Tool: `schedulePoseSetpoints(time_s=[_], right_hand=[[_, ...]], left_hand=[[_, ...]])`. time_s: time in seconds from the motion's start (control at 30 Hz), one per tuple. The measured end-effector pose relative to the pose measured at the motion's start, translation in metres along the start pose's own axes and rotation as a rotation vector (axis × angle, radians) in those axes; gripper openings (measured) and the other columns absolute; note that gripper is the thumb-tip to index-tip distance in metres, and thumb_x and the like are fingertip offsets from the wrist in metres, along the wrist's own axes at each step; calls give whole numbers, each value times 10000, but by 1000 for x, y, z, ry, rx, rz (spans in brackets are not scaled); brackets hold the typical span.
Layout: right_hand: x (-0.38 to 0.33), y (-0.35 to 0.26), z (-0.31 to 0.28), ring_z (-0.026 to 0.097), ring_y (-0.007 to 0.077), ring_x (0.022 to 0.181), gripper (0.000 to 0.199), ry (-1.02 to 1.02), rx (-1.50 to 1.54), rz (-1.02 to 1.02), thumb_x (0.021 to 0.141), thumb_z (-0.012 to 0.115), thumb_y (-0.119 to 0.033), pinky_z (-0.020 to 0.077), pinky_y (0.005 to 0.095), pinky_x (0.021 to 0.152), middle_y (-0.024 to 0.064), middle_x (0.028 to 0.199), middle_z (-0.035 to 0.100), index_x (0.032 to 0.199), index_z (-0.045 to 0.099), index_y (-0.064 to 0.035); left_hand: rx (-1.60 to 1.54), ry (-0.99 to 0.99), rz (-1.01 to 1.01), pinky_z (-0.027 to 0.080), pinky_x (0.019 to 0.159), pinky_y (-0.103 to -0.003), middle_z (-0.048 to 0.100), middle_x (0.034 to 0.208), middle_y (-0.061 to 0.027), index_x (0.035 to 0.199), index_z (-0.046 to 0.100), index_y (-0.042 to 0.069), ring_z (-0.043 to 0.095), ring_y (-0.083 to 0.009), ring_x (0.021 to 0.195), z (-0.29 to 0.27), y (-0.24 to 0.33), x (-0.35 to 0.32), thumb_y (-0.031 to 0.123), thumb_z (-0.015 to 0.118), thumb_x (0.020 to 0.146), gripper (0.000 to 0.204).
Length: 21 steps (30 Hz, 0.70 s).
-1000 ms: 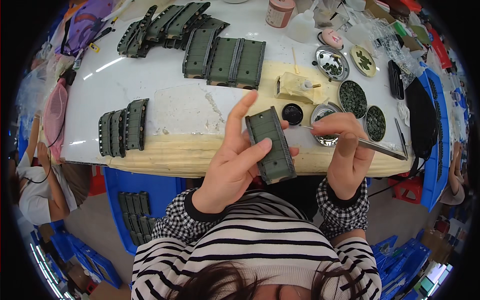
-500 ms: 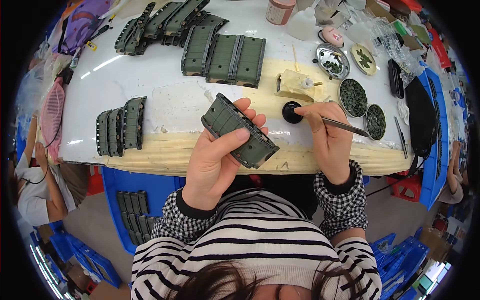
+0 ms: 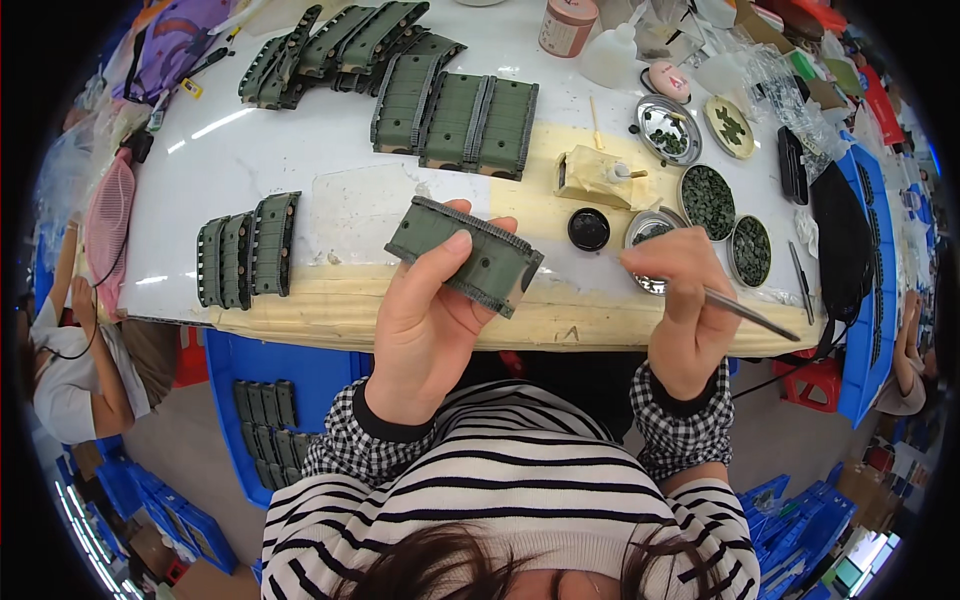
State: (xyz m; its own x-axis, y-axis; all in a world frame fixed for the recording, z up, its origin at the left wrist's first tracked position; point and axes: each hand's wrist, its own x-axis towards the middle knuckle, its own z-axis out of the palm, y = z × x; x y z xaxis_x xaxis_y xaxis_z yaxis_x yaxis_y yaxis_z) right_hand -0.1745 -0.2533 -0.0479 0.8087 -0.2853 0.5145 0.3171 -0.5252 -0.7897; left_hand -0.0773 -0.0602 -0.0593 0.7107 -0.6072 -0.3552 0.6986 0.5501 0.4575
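Observation:
My left hand (image 3: 425, 320) grips a green toy tank hull (image 3: 465, 255), held flat above the table's front edge with its tracked sides showing. My right hand (image 3: 685, 300) pinches a thin brush (image 3: 745, 313) whose handle points right; its tip is hidden by my fingers, over a small metal dish (image 3: 643, 226). A black round pot (image 3: 588, 229) sits between my two hands on the table.
Rows of green hulls lie on the white table (image 3: 190, 210): one group at left (image 3: 246, 250), one at centre back (image 3: 455, 115), one at far back left (image 3: 320, 45). Dishes of small green parts (image 3: 708, 200) stand at right. A blue crate (image 3: 270, 400) with hulls sits below. Another person (image 3: 60, 350) sits at left.
My left hand has swung the hull from upright to flat and leftward over the second. My right hand with the brush came back from the black pot to the small metal dish.

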Motion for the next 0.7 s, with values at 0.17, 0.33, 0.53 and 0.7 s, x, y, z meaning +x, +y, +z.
schedulePoseSetpoints(time_s=[0.17, 0.33, 0.53, 0.7], right_hand=[[-2, -19, 8, 610, 232, 847, 187, -159, 194, -66, 932, 548, -121, 484, 322, 755, 125, 955, 668, 977, 682, 0], [-5, -24, 15, 637, 227, 870, 185, -191, 243, 74, 924, 561, -110, 511, 294, 761, 157, 1006, 667, 996, 689, 0], [-4, -20, 18, 651, 225, 884, 177, -196, 181, 20, 915, 595, -130, 513, 292, 779, 146, 1004, 672, 996, 692, -6], [-5, -20, 19, 654, 230, 904, 182, -189, 168, 19, 909, 612, -145, 512, 294, 786, 144, 1000, 673, 993, 690, -4]], left_hand=[[39, 14, -7, 536, 912, -331, 566, 1225, -174, 1255, 466, 33, 583, -212, 1126, 3, -5, 3, 143, 540, 948, 335], [69, 27, -2, 534, 916, -333, 561, 1233, -178, 1268, 452, 34, 590, -208, 1114, 6, -10, 2, 154, 542, 949, 352], [108, 26, 17, 536, 913, -336, 551, 1250, -180, 1272, 441, 43, 595, -206, 1103, 8, -11, 0, 166, 546, 949, 361], [123, 25, 24, 540, 912, -338, 547, 1255, -181, 1270, 436, 50, 598, -205, 1100, 8, -12, 0, 171, 542, 951, 357]])
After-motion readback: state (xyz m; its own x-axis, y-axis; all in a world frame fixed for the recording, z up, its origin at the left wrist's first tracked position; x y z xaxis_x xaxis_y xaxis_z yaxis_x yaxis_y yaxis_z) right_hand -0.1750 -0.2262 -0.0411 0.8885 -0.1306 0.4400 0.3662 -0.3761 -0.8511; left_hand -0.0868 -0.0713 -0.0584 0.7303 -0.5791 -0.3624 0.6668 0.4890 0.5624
